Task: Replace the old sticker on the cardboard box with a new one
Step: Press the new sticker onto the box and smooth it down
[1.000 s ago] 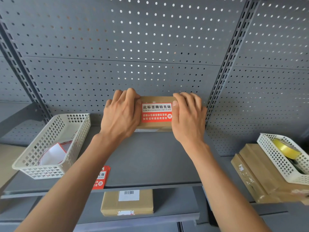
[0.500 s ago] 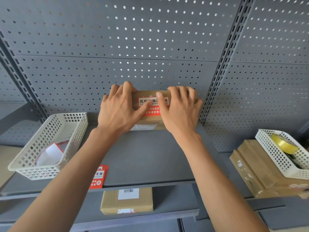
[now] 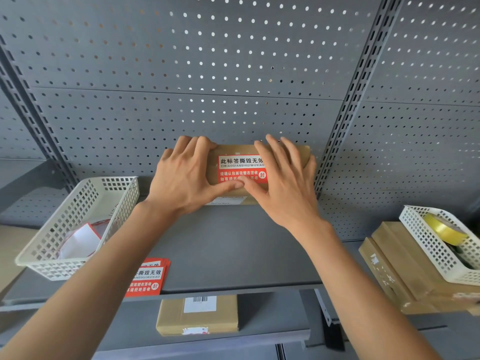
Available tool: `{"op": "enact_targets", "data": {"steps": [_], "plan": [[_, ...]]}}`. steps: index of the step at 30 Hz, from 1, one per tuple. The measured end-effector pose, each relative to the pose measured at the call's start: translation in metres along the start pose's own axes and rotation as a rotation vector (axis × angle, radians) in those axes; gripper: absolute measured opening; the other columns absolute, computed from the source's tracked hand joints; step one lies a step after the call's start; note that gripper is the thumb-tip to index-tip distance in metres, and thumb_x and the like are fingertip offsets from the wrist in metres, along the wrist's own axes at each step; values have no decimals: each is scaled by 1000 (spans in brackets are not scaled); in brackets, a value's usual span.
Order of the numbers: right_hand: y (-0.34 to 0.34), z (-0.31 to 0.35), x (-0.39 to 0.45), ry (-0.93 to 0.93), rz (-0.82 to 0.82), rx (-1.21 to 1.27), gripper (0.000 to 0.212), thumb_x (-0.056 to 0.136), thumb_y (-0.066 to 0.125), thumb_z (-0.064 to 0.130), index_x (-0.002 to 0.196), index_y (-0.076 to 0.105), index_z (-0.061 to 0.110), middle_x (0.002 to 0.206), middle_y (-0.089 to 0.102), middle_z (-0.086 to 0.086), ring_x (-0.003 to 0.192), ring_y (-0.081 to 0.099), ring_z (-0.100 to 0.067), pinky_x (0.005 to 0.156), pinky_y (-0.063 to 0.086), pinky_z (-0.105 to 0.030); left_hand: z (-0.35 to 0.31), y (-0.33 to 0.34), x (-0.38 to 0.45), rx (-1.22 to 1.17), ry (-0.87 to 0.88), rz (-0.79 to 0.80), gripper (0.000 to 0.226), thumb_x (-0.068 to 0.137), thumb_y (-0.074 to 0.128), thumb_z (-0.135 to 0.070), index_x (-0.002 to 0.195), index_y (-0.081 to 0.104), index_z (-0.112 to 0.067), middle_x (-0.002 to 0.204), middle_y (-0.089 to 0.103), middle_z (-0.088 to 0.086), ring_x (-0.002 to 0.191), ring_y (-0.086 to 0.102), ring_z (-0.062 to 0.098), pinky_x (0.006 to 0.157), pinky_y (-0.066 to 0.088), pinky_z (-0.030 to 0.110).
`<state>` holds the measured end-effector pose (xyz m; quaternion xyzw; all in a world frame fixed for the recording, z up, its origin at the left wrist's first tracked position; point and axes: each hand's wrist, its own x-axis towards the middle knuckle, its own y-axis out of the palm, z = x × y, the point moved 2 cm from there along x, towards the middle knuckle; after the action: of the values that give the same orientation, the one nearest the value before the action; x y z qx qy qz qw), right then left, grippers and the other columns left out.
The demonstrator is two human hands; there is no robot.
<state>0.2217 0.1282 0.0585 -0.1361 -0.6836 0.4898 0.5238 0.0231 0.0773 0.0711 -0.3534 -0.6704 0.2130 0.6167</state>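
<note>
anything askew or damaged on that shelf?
Mostly fine. The sticker sits straight on the cardboard box. One oddity: the stack of spare stickers overhangs the shelf's front edge. Lower box has a torn label remnant on its front.

A stockroom or packing area is suggested by grey metal shelving (image 3: 233,255) backed with pegboard (image 3: 181,61), cardboard parcels (image 3: 197,318), white plastic baskets (image 3: 78,216) and tape (image 3: 444,229).

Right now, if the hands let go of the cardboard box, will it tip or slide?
The cardboard box stands on a narrow edge against the pegboard, so it may tip forward. The smooth metal shelf probably lets it slide. It looks light.
</note>
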Motion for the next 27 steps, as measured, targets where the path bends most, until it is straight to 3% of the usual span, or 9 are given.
{"op": "enact_targets", "data": {"steps": [5,11,16,20,23,27], "plan": [[0,-14,-4,-96,-5,44,69,99,28,67,151,40,24,163,35,1,150,31,-26,106,33,-60,5,-1,-3,1,30,5,75,80,49,-83,115,54,-16,106,64,-3,104,56,25,77,51,42],[0,-34,-9,-217,-81,83,46,109,27,38,148,47,23,160,42,3,148,37,-21,106,34,-56,9,-5,-6,-11,76,29,49,97,43,-58,116,53,-14,116,66,1,108,58,28,80,51,42],[-4,-20,8,-32,-202,279,35,106,39,37,124,65,22,132,65,5,125,54,-25,98,43,-54,3,-5,-1,-40,-31,35,37,102,38,-48,113,53,-16,111,66,-1,109,56,26,77,48,41],[-5,-8,24,65,-225,262,30,103,43,41,108,66,22,111,71,6,108,58,-27,87,47,-49,-5,-2,10,-56,-167,7,32,102,45,-47,106,49,-16,105,67,0,104,56,27,70,40,37],[-1,-9,28,80,-232,233,28,102,46,42,108,65,23,111,70,7,108,59,-26,87,46,-48,-3,0,14,-50,-146,15,32,102,48,-46,106,49,-14,105,67,2,104,56,28,70,39,37],[3,-16,20,1,-226,213,33,101,48,41,120,65,21,127,67,5,119,57,-27,91,45,-49,2,-2,12,-76,-79,34,33,101,50,-47,111,50,-15,109,67,0,107,55,27,72,41,37]]}}
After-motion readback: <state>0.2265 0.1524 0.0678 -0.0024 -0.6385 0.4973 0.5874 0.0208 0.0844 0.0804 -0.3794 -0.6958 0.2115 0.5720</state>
